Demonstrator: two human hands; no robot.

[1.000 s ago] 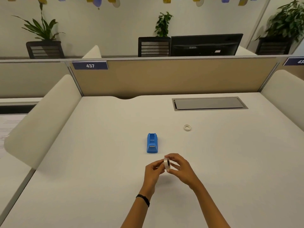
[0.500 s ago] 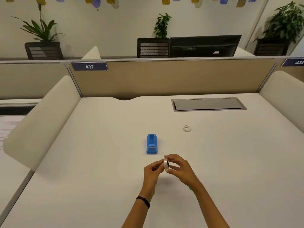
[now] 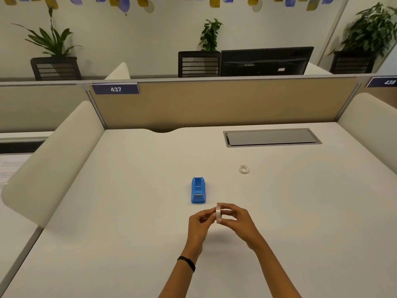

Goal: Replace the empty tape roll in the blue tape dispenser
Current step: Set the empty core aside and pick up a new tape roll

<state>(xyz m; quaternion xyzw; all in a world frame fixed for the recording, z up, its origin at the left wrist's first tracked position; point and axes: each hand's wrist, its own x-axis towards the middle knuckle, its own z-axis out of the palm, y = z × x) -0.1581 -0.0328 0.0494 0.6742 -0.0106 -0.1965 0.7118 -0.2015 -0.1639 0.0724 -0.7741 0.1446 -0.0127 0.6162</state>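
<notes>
The blue tape dispenser (image 3: 198,190) stands on the white desk (image 3: 129,211), its roll bay open and holding nothing. Just in front of it and slightly right, a white tape roll (image 3: 218,213) is held on edge above the desk. My right hand (image 3: 238,222) grips the roll around its rim. My left hand (image 3: 200,225) pinches the roll's left face with its fingertips. A small thin white ring, the empty core (image 3: 244,169), lies flat on the desk to the right of and beyond the dispenser.
A grey cable hatch (image 3: 271,137) is set into the desk at the back right. Padded side screens (image 3: 53,160) flank the desk left and right, and a tan partition (image 3: 225,104) closes the back. A black band sits on my left wrist.
Both hands stay on the tape roll in nearly the same spot. The fingers have shifted slightly around the roll. Dispenser and empty core have not moved.
</notes>
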